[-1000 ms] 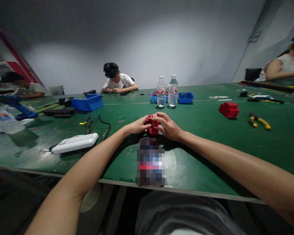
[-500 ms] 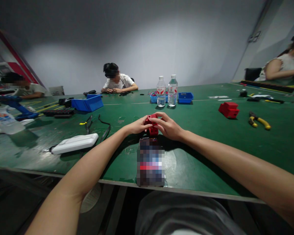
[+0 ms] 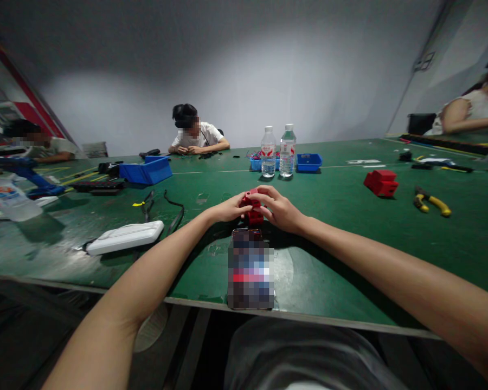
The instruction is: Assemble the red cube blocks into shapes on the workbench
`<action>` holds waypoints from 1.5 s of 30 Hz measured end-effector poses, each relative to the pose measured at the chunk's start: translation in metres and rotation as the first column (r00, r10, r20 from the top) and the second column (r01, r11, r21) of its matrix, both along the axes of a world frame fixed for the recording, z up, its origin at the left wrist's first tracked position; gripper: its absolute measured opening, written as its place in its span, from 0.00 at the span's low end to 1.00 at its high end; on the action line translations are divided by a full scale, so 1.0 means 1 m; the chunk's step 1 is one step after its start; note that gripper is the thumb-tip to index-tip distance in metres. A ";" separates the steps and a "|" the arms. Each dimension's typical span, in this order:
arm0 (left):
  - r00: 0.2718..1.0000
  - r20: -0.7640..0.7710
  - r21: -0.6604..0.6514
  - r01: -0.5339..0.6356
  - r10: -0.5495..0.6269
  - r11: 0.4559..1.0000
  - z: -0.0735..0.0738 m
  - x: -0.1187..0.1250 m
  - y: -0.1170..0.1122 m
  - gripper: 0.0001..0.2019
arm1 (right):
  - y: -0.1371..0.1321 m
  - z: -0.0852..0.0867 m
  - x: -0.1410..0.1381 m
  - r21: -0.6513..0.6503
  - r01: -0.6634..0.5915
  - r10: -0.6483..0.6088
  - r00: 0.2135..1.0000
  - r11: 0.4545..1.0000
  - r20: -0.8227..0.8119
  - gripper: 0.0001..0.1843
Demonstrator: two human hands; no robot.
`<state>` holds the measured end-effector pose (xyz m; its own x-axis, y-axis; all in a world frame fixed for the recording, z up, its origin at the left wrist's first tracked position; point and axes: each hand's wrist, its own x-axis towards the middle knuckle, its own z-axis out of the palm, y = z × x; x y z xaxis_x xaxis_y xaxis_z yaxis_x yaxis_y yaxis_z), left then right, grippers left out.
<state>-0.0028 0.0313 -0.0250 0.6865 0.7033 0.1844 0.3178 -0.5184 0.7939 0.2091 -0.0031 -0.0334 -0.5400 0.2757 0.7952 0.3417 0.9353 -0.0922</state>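
A small red plastic part (image 3: pixel 252 210) sits between both of my hands over the middle of the green table (image 3: pixel 350 227). My left hand (image 3: pixel 228 208) grips its left side with curled fingers. My right hand (image 3: pixel 280 208) wraps the right side, with a finger over the top. A phone (image 3: pixel 250 268) lies flat just in front of the hands, near the table's front edge.
Two water bottles (image 3: pixel 277 151) and small blue bins (image 3: pixel 308 161) stand behind the hands. A larger blue bin (image 3: pixel 145 170), a white case (image 3: pixel 124 237) and black cables lie left. Red parts (image 3: pixel 381 182) and yellow-handled pliers (image 3: pixel 431 201) lie right. Other people sit at the far and side edges.
My fingers shift slightly on the red part; the right hand's finger has moved over its top. The arms and everything else stay in place.
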 end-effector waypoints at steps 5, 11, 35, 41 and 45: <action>1.000 0.009 -0.001 0.016 -0.016 1.000 0.000 0.000 0.001 0.32 | -0.003 0.004 -0.002 -0.007 0.010 -0.010 0.999 1.000 -0.031 0.18; 1.000 0.027 0.011 0.009 -0.010 1.000 0.002 0.000 -0.001 0.31 | 0.000 0.003 0.003 0.034 -0.027 0.026 0.999 0.999 0.036 0.19; 0.993 0.111 -0.112 -0.037 0.049 0.993 0.004 0.000 -0.001 0.30 | -0.005 0.003 -0.002 0.016 0.005 -0.005 1.000 1.000 -0.024 0.11; 0.978 0.174 -0.303 -0.055 0.112 0.952 0.008 0.000 -0.006 0.27 | -0.005 0.005 0.006 0.086 0.025 -0.028 0.999 0.996 0.034 0.14; 0.973 0.191 -0.336 -0.060 0.130 0.940 0.008 0.002 -0.007 0.24 | 0.000 0.014 0.015 0.125 0.098 -0.115 0.984 0.987 0.140 0.10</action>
<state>-0.0007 0.0245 -0.0166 0.5845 0.8088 0.0648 0.1628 -0.1952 0.9672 0.2244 -0.0026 -0.0197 -0.6254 0.2477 0.7400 0.4413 0.8943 0.0736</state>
